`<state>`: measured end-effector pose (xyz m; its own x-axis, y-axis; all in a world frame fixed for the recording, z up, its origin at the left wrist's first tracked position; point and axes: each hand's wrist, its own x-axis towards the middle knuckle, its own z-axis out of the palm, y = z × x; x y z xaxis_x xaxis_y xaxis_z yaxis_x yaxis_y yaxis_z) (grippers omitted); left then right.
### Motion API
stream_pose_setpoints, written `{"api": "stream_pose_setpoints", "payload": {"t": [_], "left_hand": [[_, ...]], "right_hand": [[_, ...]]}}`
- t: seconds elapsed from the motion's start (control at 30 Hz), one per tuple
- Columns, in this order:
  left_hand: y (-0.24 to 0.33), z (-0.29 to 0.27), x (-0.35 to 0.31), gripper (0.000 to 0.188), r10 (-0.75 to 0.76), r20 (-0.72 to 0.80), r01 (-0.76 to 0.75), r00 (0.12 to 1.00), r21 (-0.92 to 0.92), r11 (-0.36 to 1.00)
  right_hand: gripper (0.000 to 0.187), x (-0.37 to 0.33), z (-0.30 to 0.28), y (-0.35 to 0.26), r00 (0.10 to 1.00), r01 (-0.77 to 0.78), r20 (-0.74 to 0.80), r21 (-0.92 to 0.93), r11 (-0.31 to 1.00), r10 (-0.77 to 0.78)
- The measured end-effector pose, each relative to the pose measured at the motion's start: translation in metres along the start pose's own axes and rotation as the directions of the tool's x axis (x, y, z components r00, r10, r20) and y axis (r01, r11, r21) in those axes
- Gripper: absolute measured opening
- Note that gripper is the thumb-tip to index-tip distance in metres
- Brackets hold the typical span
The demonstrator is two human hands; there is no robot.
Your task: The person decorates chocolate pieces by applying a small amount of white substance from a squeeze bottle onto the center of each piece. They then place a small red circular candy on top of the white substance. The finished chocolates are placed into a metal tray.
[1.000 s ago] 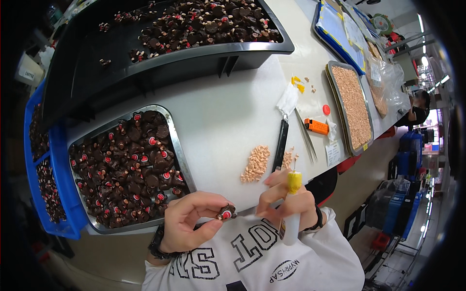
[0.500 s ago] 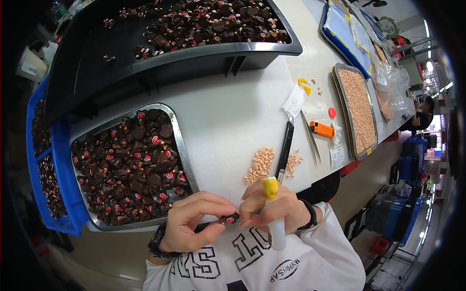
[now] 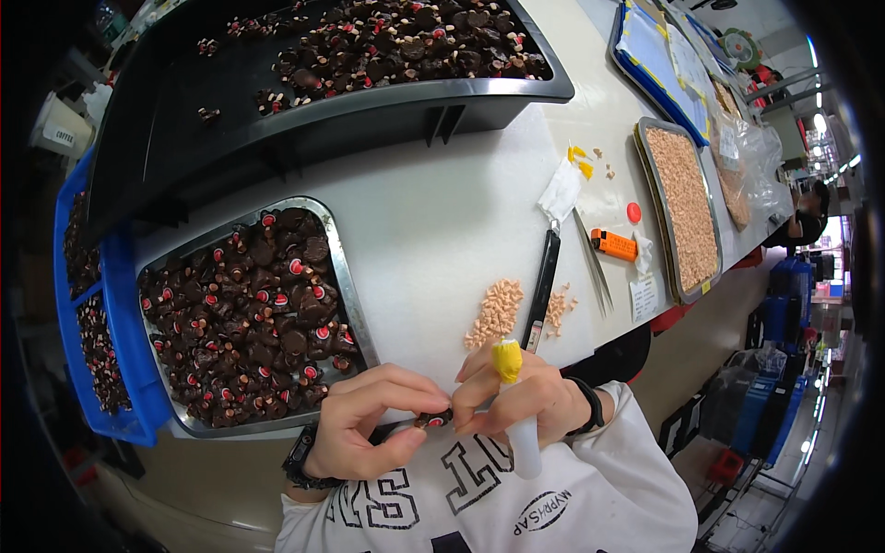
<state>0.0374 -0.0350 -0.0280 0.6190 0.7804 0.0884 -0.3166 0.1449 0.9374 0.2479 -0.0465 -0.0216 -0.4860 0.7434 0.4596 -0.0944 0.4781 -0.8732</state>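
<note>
My left hand (image 3: pixel 369 426) is closed, pinching a small dark brown figure piece (image 3: pixel 433 419) with a red and white spot between thumb and forefinger. Close against its right side are the fingertips of my right hand (image 3: pixel 516 396), whose fingers curl around a slim white squeeze bottle (image 3: pixel 525 444) with a yellow-wrapped top. Whether the right fingertips also grip something tiny is hidden. Just beyond that hand lies a pile of small peach-coloured pieces (image 3: pixel 496 311) on the white sheet, beside a black-handled tool (image 3: pixel 544 286). A metal tray (image 3: pixel 339 267) full of similar dark brown pieces sits to the left.
A large black bin (image 3: pixel 369 115) of dark pieces stands at the back left, a blue crate (image 3: pixel 129 369) at the far left. Tweezers (image 3: pixel 595 267), an orange lighter (image 3: pixel 614 244) and a red cap (image 3: pixel 633 212) lie right. Farther right is a tray of peach pieces (image 3: pixel 684 203).
Both hands stay almost in place, still together at the small dark piece. The yellow-topped bottle has tilted slightly to the left. The surroundings shift a little with the view.
</note>
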Motion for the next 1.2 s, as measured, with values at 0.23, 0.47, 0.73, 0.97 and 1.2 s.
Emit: {"api": "stream_pose_setpoints", "payload": {"t": [0.23, 0.47, 0.73, 0.97, 1.2], "left_hand": [[-0.005, 0.002, -0.008, 0.031, 0.038, -0.024, -0.039, 0.999, -0.032, 0.999], [-0.007, 0.005, -0.01, 0.033, 0.004, 0.018, -0.003, 1.0, -0.081, 0.997], [-0.004, 0.006, -0.013, 0.037, -0.11, 0.155, 0.121, 0.982, -0.058, 0.991], [0.001, 0.007, -0.011, 0.041, -0.104, 0.256, 0.129, 0.961, -0.08, 0.989], [0.001, 0.017, -0.01, 0.038, -0.001, 0.246, 0.046, 0.969, -0.178, 0.983]], "right_hand": [[0.015, 0.005, 0.005, -0.007, 0.992, -0.125, -0.025, 0.037, 0.992, 0.126], [0.021, -0.005, 0.009, -0.007, 0.996, 0.014, -0.08, -0.125, 0.992, -0.025], [0.026, -0.013, 0.006, -0.013, 0.998, 0.063, 0.022, -0.241, 0.968, -0.06], [0.024, -0.018, 0.002, -0.024, 0.995, -0.019, 0.085, -0.293, 0.956, 0.046], [0.026, -0.021, 0.005, -0.023, 0.964, 0.141, -0.214, -0.105, 0.984, -0.16]]}}
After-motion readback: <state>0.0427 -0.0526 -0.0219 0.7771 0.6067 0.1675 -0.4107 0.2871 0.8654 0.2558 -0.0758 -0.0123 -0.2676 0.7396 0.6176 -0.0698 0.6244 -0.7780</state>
